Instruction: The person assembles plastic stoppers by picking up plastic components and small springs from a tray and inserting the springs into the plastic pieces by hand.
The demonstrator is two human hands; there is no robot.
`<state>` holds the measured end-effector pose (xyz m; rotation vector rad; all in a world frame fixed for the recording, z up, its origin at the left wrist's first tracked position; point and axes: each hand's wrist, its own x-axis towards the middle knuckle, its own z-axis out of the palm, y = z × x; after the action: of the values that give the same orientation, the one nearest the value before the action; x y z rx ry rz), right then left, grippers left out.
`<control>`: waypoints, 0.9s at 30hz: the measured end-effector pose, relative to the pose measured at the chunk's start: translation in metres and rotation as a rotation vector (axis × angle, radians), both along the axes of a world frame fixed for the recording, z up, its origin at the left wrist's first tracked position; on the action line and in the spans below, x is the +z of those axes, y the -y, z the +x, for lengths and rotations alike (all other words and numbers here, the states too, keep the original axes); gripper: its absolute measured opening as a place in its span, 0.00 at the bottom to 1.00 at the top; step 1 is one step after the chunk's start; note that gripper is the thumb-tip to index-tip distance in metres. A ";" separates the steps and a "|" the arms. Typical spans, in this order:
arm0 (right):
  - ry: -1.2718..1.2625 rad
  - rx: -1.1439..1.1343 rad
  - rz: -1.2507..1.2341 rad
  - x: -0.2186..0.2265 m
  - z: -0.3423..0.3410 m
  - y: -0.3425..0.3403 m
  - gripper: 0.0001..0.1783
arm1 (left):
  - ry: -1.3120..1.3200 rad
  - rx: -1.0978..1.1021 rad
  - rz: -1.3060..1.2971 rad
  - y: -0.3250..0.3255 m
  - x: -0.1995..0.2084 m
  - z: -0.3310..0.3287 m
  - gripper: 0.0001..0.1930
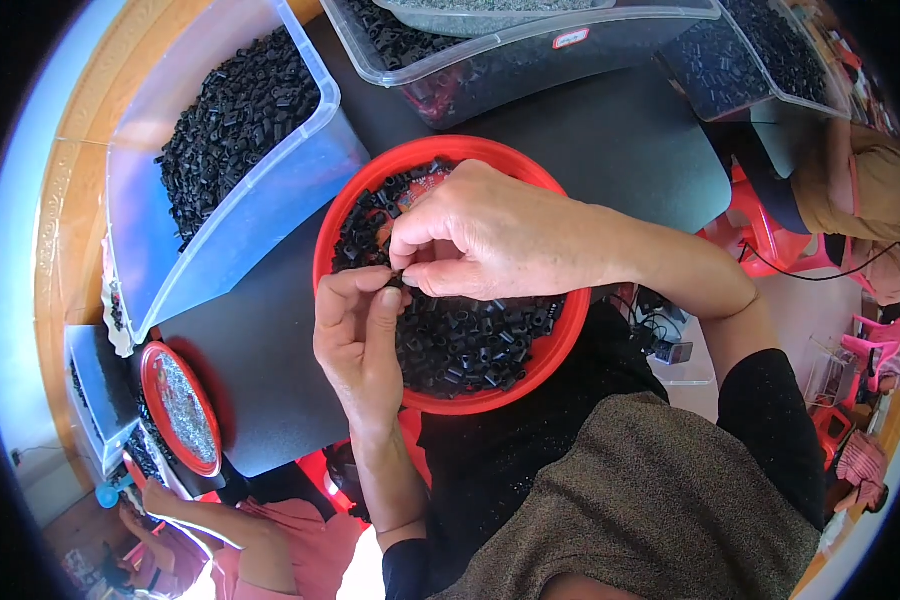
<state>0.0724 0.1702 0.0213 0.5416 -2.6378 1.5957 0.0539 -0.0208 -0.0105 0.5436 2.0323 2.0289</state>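
Observation:
Over a round red basin (560, 345), my two hands meet fingertip to fingertip. The basin holds a heap of small black tube-shaped pieces (460, 345). Thumb and forefinger of my left hand (358, 335) are pinched together at the basin's left side, around a small dark piece that barely shows. My right hand (470, 235) reaches in from the right, its thumb and fingers closed in a pinch against the same spot. What lies between the right fingertips is mostly hidden by the fingers.
A clear plastic bin (330, 110) of black pieces stands at the upper left on the dark table (270, 350). Another clear bin (530, 75) sits behind the basin. At the left is a red-rimmed tray (210, 440) of clear bits. Other people sit lower left and far right.

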 end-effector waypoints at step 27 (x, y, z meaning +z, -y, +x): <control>0.543 0.080 -0.529 -0.018 -0.008 -0.005 0.07 | -0.217 -0.063 -0.086 0.004 -0.005 -0.002 0.08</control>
<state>0.0648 0.1756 0.0030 0.2052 -2.3219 2.6516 0.0517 -0.0250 -0.0158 0.8312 2.1806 1.9095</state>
